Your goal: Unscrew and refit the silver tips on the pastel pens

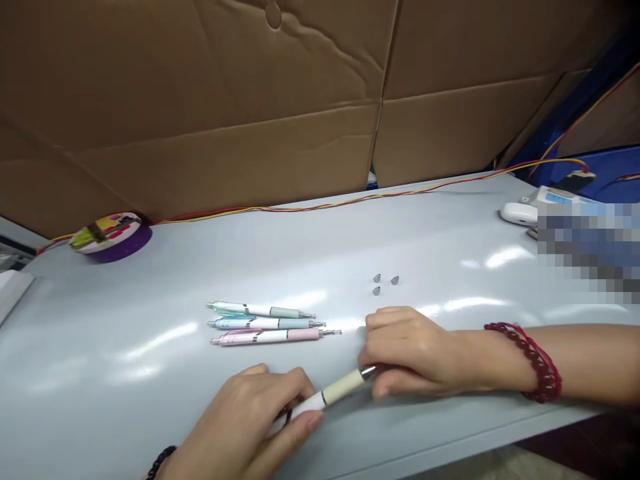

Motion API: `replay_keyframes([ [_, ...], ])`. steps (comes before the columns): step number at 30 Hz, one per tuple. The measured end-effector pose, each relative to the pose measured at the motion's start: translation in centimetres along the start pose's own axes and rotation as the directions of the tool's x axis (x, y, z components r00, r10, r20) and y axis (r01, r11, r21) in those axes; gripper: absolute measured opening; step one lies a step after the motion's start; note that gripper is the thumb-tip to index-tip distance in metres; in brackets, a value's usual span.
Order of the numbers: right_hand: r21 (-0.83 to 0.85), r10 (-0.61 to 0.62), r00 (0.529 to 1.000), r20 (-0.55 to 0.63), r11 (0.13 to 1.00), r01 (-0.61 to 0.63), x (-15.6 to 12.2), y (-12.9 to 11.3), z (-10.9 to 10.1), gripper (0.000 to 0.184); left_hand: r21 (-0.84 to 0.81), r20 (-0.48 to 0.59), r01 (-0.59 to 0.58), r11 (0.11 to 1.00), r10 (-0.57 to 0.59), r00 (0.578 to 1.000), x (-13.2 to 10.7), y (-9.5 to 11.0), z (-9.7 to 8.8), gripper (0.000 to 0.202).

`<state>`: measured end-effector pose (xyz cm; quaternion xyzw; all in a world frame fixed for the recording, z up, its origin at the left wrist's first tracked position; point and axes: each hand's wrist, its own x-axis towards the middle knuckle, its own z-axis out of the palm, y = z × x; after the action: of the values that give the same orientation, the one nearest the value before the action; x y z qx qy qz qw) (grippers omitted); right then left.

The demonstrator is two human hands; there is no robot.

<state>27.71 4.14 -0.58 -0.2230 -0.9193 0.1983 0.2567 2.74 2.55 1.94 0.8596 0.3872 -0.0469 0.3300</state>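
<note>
Cream-grip pen (343,388) over tabletop (125,400) near front edge, between both hands; long axis slants right and away, metal tip (368,372) toward right hand (413,350). Left hand (257,408): fingers pinch white barrel (311,403), rear end hidden. Right fingers curl beside tip, foremost part hidden; cannot tell whether gripping. Dark bracelet (163,459) cut off below. Pixelated patch (590,247) masks right-edge items.

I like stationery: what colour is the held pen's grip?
Pale yellow grip, best seen in head view.
</note>
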Motion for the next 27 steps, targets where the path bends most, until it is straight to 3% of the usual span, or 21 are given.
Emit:
replay_keyframes([
  [6,0.096,0.045,0.999,-0.017,0.994,-0.043,-0.01,-0.22,-0.17,0.018,-0.034,-0.004,0.038,0.999,-0.038,0.999,-0.03,0.03,-0.05,0.039],
  [11,-0.05,0.034,0.998,0.047,0.998,-0.032,0.07,-0.16,0.05,0.037,-0.029,0.025,0.074,0.997,-0.074,0.997,0.12,0.32,-0.18,0.038],
  [16,-0.127,0.043,0.993,0.108,0.991,-0.029,0.12,-0.18,0.48,0.051,-0.074,-0.023,0.069,0.995,-0.071,0.997,0.06,0.12,0.03,0.026],
  [21,-0.102,0.094,0.988,0.123,0.991,-0.082,0.21,-0.11,0.62,0.06,-0.126,-0.108,0.028,0.992,-0.041,0.993,0.15,-0.1,0.0,0.009],
  [24,-0.028,0.127,0.988,0.093,0.992,-0.124,0.17,-0.15,0.3,0.062,-0.178,-0.121,0.02,0.984,-0.043,0.992,0.05,-0.1,-0.16,0.015],
  [27,0.032,0.168,0.985,0.027,0.985,-0.168,0.12,-0.33,-0.04,0.051,-0.243,-0.127,-0.016,0.97,-0.015,0.992,-0.13,-0.13,-0.28,0.023],
])
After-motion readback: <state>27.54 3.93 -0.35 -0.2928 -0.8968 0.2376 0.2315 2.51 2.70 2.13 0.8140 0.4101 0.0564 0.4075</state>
